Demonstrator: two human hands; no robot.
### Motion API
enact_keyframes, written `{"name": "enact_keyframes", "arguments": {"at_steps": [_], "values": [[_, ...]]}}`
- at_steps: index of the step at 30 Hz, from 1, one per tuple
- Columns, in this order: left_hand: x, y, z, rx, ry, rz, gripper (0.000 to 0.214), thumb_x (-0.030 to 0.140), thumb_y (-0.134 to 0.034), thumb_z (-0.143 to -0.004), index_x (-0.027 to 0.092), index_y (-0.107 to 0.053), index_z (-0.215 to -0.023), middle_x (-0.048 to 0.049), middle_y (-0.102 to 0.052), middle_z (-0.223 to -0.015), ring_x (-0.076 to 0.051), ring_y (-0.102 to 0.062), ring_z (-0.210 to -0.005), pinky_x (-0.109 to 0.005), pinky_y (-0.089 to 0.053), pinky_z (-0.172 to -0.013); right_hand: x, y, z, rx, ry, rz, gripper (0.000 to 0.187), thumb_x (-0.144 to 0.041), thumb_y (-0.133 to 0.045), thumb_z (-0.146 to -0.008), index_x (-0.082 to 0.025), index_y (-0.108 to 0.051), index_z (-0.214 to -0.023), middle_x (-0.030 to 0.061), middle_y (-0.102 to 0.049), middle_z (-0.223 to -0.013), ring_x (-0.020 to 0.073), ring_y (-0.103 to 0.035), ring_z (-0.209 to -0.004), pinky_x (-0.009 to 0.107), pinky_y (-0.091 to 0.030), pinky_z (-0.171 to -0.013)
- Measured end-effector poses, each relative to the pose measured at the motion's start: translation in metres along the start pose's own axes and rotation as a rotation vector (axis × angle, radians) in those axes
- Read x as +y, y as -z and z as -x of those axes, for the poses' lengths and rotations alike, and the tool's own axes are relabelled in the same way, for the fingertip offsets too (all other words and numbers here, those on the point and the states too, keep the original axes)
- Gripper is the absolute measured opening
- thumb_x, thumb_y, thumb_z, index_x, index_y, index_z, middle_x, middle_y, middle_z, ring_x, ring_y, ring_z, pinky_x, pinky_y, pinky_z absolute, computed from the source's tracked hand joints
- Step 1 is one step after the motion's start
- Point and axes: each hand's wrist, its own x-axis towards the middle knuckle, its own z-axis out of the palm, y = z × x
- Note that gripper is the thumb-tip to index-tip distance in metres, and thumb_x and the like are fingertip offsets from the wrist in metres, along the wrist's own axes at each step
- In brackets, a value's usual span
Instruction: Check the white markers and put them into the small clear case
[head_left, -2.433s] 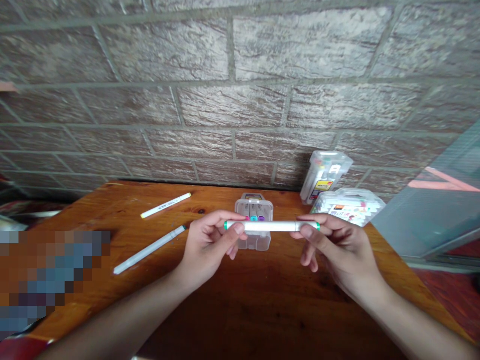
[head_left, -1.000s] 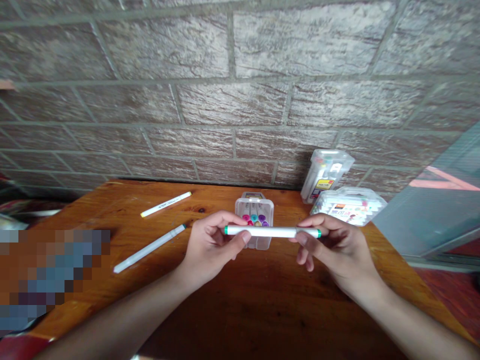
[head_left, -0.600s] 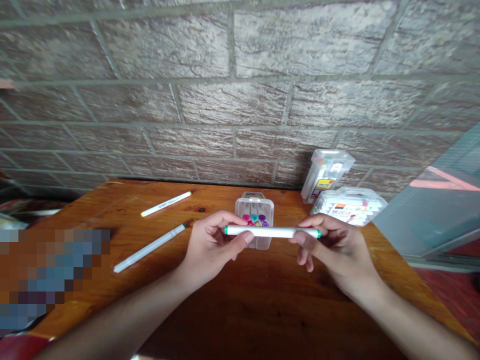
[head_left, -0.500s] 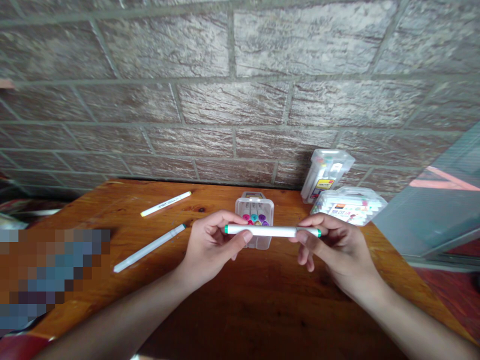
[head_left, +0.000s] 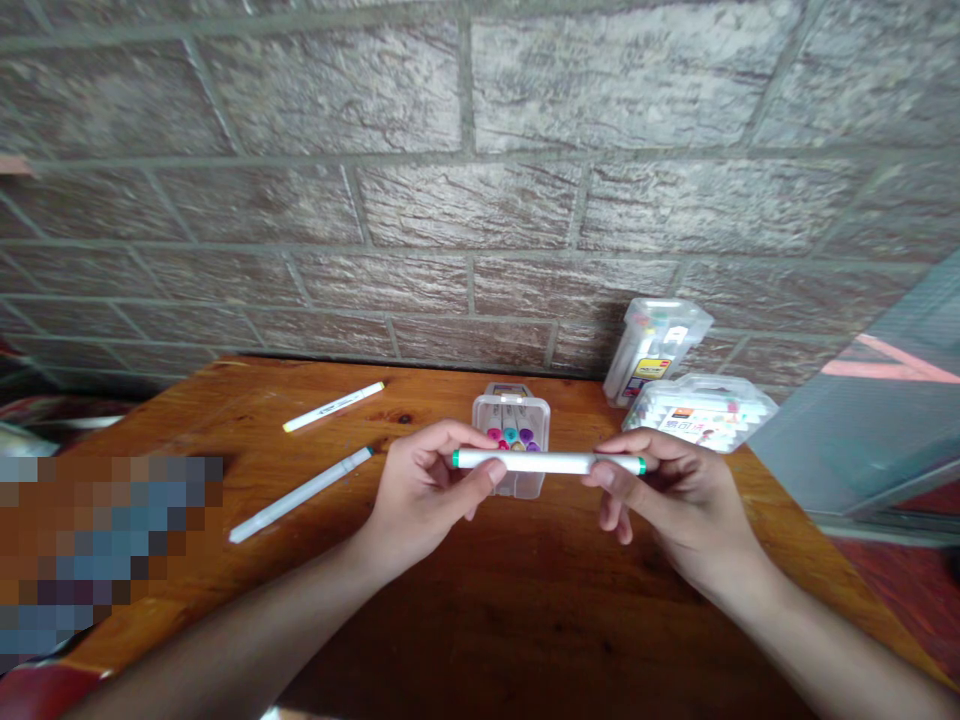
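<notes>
A white marker pen (head_left: pixel 547 462) with green ends is held level above the table, between my two hands. My left hand (head_left: pixel 431 480) pinches it near its left end with thumb and fingers. Near the other end, my right hand (head_left: pixel 667 490) grips it the same way. Just behind the pen lies a clear plastic case (head_left: pixel 531 487) with several markers inside, their pink, teal and purple ends facing me. The pen and my left fingers hide part of that case.
On the wooden table (head_left: pixel 450 620), a yellow-tipped marker (head_left: pixel 334 407) and a grey-white marker (head_left: pixel 300 496) lie at the left. At the right back stand a tall clear marker case (head_left: pixel 651 352) and a wider one (head_left: pixel 697 412). A brick wall (head_left: pixel 525 205) rises behind.
Almost nothing differs. The whole view has shifted by a few pixels, and both hands keep the same hold on the marker pen.
</notes>
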Motion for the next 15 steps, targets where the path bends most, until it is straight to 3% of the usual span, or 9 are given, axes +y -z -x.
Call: {"name": "enact_keyframes", "arguments": {"at_steps": [7,12,15], "values": [[-0.0049,0.0042,0.0017,0.011,0.037,0.095,0.017,0.030,-0.081,-0.091,0.015,-0.077,-0.098,-0.0039,-0.077,-0.071,-0.007,-0.056,-0.042,-0.018,-0.046,-0.042,-0.0012,0.0023,0.0002,0.011,-0.029,-0.072,0.012,-0.027,-0.087,-0.088,-0.021,-0.084,-0.098,0.0053,-0.083,-0.079,0.0135,-0.072,-0.046,0.017,-0.056,-0.037],[-0.0040,0.0034,0.0009,0.010,0.034,0.099,0.017,0.029,-0.081,-0.091,0.015,-0.078,-0.100,-0.0047,-0.077,-0.071,-0.007,-0.057,-0.042,-0.018,-0.046,-0.042,-0.0003,0.0030,0.0019,0.010,-0.031,-0.067,0.012,-0.026,-0.088,-0.088,-0.022,-0.083,-0.099,0.0046,-0.083,-0.080,0.0130,-0.072,-0.046,0.017,-0.056,-0.038],[-0.0014,0.0003,-0.0004,0.021,0.020,0.050,0.013,0.024,-0.084,-0.088,0.015,-0.077,-0.094,0.0001,-0.071,-0.062,-0.006,-0.056,-0.041,-0.015,-0.044,-0.041,0.0021,0.0037,0.0020,0.012,-0.023,-0.040,0.015,-0.024,-0.091,-0.085,-0.022,-0.083,-0.097,0.0034,-0.082,-0.073,0.0125,-0.070,-0.046,0.016,-0.055,-0.039]]}}
